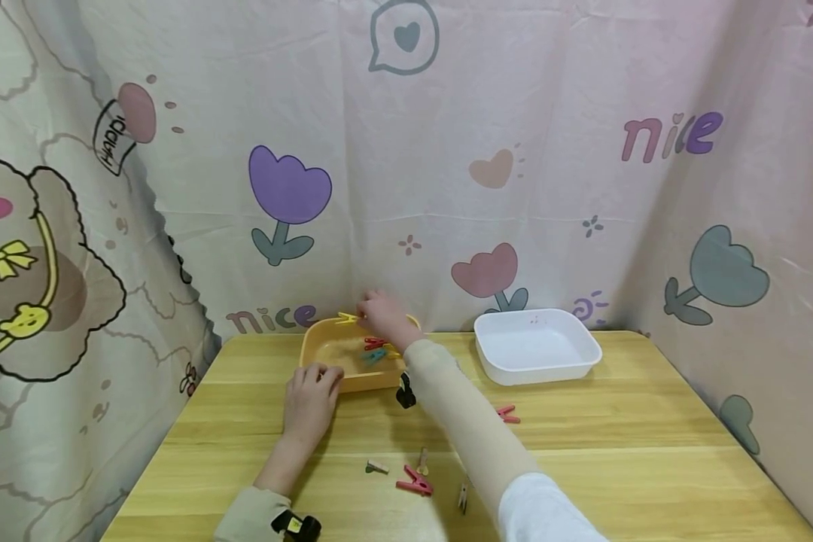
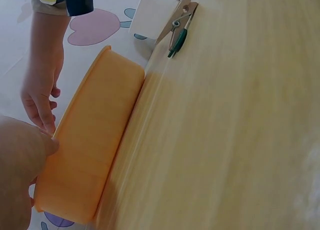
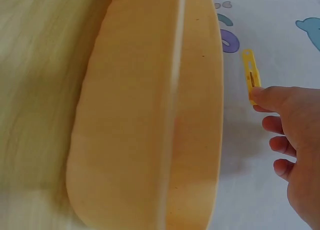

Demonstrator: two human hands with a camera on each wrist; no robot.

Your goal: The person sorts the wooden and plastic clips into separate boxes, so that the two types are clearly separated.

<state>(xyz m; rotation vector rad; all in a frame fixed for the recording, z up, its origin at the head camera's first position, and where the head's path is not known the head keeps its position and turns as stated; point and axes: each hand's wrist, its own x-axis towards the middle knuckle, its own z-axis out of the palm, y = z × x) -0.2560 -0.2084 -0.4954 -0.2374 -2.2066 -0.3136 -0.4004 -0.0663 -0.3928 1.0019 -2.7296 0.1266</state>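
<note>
My right hand is over the far side of an orange plastic basin. Thumb and forefinger pinch one end of a yellow clothespin, while the other fingers curl loosely. In the head view this yellow clothespin points left, level with the basin's back rim. My left hand grips the basin's near left rim, its digits on the rim and wall in the left wrist view. Inside the basin lie a red clothespin, a teal clothespin and a yellow one, partly covered by the right forearm.
A white plastic basin stands to the right, near the patterned curtain. On the wooden table lie several clothespins, including a pink one, another pink one beside the right sleeve, and a wooden one.
</note>
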